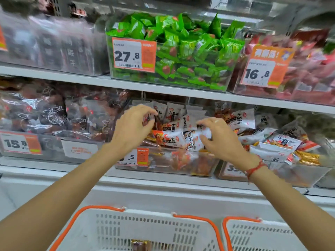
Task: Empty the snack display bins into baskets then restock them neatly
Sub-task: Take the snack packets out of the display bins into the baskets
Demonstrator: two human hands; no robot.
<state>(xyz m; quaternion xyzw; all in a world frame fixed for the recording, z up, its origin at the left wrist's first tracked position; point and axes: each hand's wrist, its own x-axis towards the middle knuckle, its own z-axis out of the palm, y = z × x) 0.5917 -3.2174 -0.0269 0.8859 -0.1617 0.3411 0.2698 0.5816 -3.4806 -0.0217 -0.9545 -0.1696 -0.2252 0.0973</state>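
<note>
**Inspector:** Shelving fills the frame: two white shelves [126, 84] carrying clear display bins, with a white ledge [163, 192] running across below them.

**Clerk:** And the top row?

**Inspector:** At top centre, a clear bin of green packets [181, 51] tagged 27.8. Upper right, a bin of pink packets [308, 69] tagged 16.8. Upper left, dark packs, too blurred to read.

**Clerk:** Lower shelf?

**Inspector:** At centre, the snack bin [163, 165] holding white-and-orange packets [174, 124]; its price tag is partly hidden by the left wrist. Left of it, a bin of dark patterned bags [54, 113] tagged 15.8. Right of it, more white packets [272, 138] heaped in the neighbouring bin.

**Clerk:** The hands?

**Inspector:** Both are over the centre bin. The left hand [132, 127] is curled, fingertips pinching a packet at the pile's left edge. The right hand [219, 140] grips a white packet between thumb and fingers; a red cord circles that wrist.

**Clerk:** Baskets?

**Inspector:** Two white baskets with orange handles at the bottom: one at centre [145, 230] with a brown packet [141, 244] inside, the other [257, 234] at lower right.
</note>
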